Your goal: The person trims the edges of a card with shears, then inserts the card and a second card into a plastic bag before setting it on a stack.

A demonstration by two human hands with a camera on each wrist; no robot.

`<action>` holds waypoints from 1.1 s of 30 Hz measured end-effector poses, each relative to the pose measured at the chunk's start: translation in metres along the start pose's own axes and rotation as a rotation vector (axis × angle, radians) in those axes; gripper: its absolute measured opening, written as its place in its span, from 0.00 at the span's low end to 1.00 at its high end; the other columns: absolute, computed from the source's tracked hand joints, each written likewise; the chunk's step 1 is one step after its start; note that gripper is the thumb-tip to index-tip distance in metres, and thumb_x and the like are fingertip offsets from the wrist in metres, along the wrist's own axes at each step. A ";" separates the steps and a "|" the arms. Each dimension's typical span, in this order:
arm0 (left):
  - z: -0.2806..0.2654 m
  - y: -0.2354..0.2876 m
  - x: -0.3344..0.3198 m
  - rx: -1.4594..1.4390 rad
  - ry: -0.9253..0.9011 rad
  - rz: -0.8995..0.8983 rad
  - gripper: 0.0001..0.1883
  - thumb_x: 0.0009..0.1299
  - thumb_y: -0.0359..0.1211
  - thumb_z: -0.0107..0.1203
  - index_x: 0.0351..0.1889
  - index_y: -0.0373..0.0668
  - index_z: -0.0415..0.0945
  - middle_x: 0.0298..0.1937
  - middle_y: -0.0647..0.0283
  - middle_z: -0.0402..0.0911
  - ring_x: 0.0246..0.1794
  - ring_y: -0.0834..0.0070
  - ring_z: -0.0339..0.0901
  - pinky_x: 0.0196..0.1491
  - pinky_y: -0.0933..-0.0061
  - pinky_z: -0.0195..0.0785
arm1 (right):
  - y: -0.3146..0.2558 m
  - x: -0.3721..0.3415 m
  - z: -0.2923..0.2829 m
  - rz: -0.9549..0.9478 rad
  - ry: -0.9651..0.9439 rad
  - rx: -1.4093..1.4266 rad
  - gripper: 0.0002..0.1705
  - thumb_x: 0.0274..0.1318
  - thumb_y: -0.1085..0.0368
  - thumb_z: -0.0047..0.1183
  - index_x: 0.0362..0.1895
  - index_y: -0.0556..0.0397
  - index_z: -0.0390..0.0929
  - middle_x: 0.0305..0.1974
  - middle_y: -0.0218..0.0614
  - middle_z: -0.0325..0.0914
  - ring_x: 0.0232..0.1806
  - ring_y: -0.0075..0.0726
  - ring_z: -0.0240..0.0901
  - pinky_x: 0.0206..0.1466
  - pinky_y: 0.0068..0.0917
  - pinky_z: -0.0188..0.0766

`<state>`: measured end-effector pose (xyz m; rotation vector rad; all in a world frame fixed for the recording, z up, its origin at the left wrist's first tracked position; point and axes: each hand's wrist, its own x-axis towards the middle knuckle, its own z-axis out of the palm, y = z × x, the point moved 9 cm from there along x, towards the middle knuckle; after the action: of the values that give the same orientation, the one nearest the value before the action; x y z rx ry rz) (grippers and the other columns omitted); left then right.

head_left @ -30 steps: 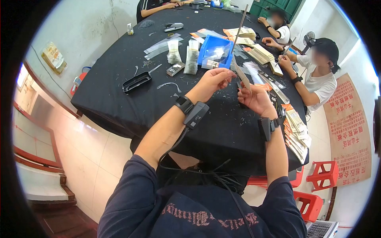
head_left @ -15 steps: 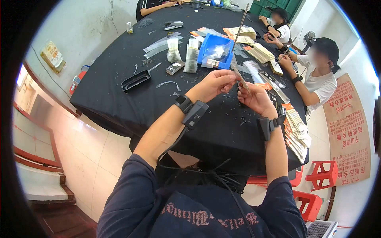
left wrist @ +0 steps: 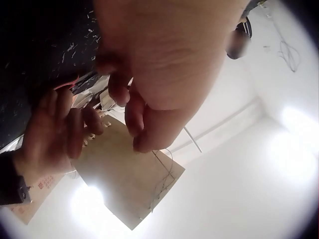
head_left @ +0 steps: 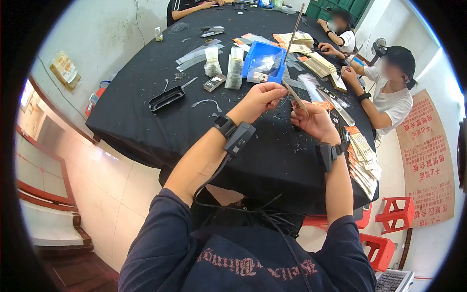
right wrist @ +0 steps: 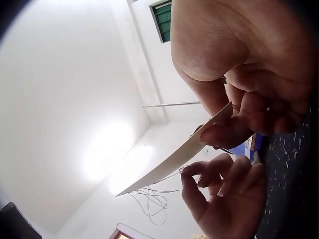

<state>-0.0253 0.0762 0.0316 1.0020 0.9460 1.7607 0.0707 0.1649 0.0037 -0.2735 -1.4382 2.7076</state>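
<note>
My right hand (head_left: 316, 124) grips a thin beige card (left wrist: 119, 169) near one end, holding it tilted above the table. In the right wrist view the card appears nearly edge-on, with the thumb on one face. Fine thin line (right wrist: 155, 211) hangs in loops from its far end, and strands run across the card in the left wrist view. My left hand (head_left: 262, 100) is close beside the card, thumb and forefinger pinching a strand of the line. Just beyond both hands stands a blue bin (head_left: 253, 61) with clear plastic packets inside.
On the black-covered table (head_left: 194, 131) lie a black tray-like piece (head_left: 167, 101), a small box (head_left: 214, 83), bundles of packets (head_left: 235, 73), a stapler (head_left: 212, 32) and stacked cards (head_left: 362, 158). A metal rod (head_left: 295, 29) rises behind the bin. Other people sit along the right side.
The card's tilt has altered a little in my right hand. My left hand moved in close to the card, then slightly back toward the left.
</note>
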 end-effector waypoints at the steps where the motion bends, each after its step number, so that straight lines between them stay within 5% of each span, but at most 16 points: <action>1: -0.001 -0.001 0.000 0.011 0.011 -0.005 0.09 0.71 0.38 0.55 0.39 0.42 0.77 0.25 0.77 0.68 0.24 0.88 0.61 0.29 0.85 0.55 | 0.000 0.000 0.001 0.000 -0.003 -0.004 0.09 0.61 0.63 0.48 0.41 0.54 0.74 0.23 0.26 0.67 0.31 0.28 0.64 0.42 0.29 0.63; 7: -0.008 -0.013 0.000 0.193 0.066 -0.118 0.10 0.70 0.39 0.55 0.38 0.42 0.79 0.28 0.75 0.70 0.25 0.89 0.63 0.29 0.86 0.56 | -0.003 0.000 -0.002 -0.005 -0.034 -0.005 0.10 0.60 0.63 0.48 0.42 0.54 0.74 0.25 0.27 0.68 0.31 0.28 0.64 0.43 0.28 0.63; 13: -0.025 0.014 0.001 0.061 0.217 0.095 0.13 0.71 0.39 0.50 0.41 0.40 0.80 0.32 0.74 0.74 0.28 0.90 0.66 0.31 0.86 0.58 | -0.023 -0.010 -0.022 -0.146 0.219 -0.146 0.14 0.60 0.62 0.49 0.47 0.54 0.75 0.36 0.30 0.77 0.35 0.26 0.68 0.44 0.27 0.65; 16: -0.021 0.027 -0.003 0.233 0.219 0.184 0.13 0.71 0.40 0.51 0.43 0.41 0.80 0.34 0.74 0.75 0.31 0.89 0.66 0.34 0.85 0.58 | -0.027 -0.011 -0.033 -0.160 0.253 -0.179 0.14 0.60 0.62 0.49 0.48 0.54 0.75 0.40 0.31 0.79 0.37 0.25 0.70 0.45 0.26 0.65; 33: -0.001 0.005 0.001 0.016 -0.047 0.101 0.06 0.70 0.36 0.54 0.34 0.46 0.77 0.29 0.76 0.73 0.30 0.90 0.65 0.33 0.87 0.58 | -0.022 -0.009 -0.035 -0.120 0.266 -0.292 0.14 0.61 0.63 0.49 0.49 0.53 0.76 0.43 0.28 0.79 0.41 0.21 0.73 0.46 0.25 0.66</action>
<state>-0.0282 0.0752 0.0358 1.1136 0.8943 1.8068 0.0850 0.2051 0.0038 -0.5222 -1.6995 2.2611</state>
